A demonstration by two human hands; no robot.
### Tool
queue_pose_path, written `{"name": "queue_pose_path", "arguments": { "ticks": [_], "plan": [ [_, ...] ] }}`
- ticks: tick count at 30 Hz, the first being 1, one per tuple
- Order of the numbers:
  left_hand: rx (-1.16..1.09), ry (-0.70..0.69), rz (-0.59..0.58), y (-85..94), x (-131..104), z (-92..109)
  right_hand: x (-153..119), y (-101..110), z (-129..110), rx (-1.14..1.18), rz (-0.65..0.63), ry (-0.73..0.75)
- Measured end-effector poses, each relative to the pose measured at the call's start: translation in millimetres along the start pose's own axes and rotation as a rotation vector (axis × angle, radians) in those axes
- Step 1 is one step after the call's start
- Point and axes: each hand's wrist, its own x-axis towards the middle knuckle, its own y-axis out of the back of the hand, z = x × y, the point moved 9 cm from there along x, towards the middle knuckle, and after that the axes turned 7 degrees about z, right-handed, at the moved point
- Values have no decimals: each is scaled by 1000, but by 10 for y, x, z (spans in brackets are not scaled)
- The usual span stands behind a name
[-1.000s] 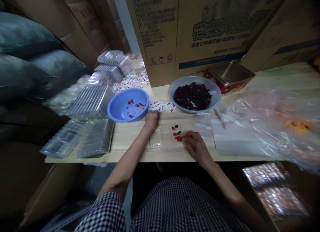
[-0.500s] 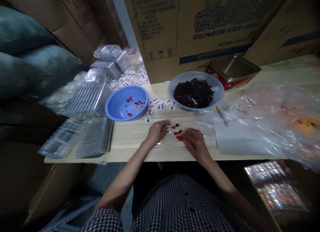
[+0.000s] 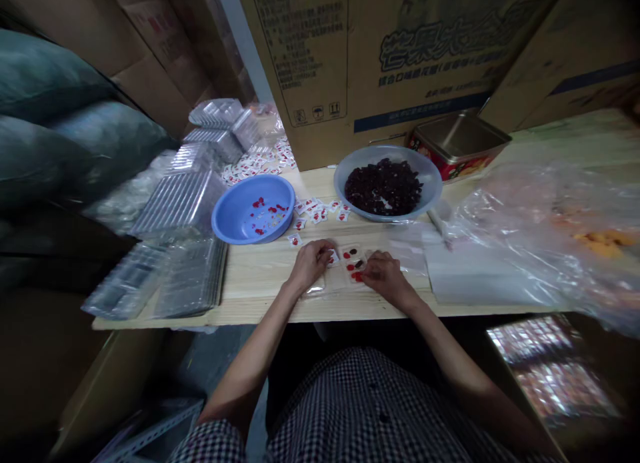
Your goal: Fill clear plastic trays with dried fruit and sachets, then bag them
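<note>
A clear plastic compartment tray (image 3: 343,274) lies open on the table between my hands. Red pieces (image 3: 351,267) sit in the left part of its right-hand half, with dark pieces (image 3: 353,252) beside them in the upper and middle compartments. My left hand (image 3: 309,266) pinches a small white-and-red printed packet (image 3: 333,256) over the tray's left half. The fingertips of my right hand (image 3: 387,278) are pressed together at the lower right compartment, beside a red piece (image 3: 357,276); whatever they hold is hidden.
A blue basin (image 3: 225,216) with red bits and a pale bowl (image 3: 435,183) of dark pieces stand behind my hands. Loose printed packets (image 3: 319,214) lie between them. Stacked clear trays (image 3: 185,283) are at left, plastic bags (image 3: 540,216) at right, a tin (image 3: 460,153) and cartons (image 3: 320,70) behind.
My right fingertips have moved slightly left, in over the lower right compartment. My left hand stays at the packet. The whole view has shifted a little.
</note>
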Motion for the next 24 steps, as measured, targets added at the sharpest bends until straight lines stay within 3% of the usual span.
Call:
{"name": "queue_pose_path", "arguments": {
  "ticks": [5, 10, 18, 21, 24],
  "plan": [
    [21, -14, -27, -32, 23, 21, -22, 380, 128, 117, 138, -31],
    [17, -29, -66, -94, 60, 22, -105, 272, 38, 112, 55, -14],
    [84, -106, 23, -91, 0, -28, -235, 192, -2, 77, 120, 54],
    [143, -91, 116, 56, 143, -120, -209, 200, -90, 67, 134, 116],
    [377, 43, 203, 208, 396, -356, -93, 236, -208, 67, 152, 145]
  ]
}}
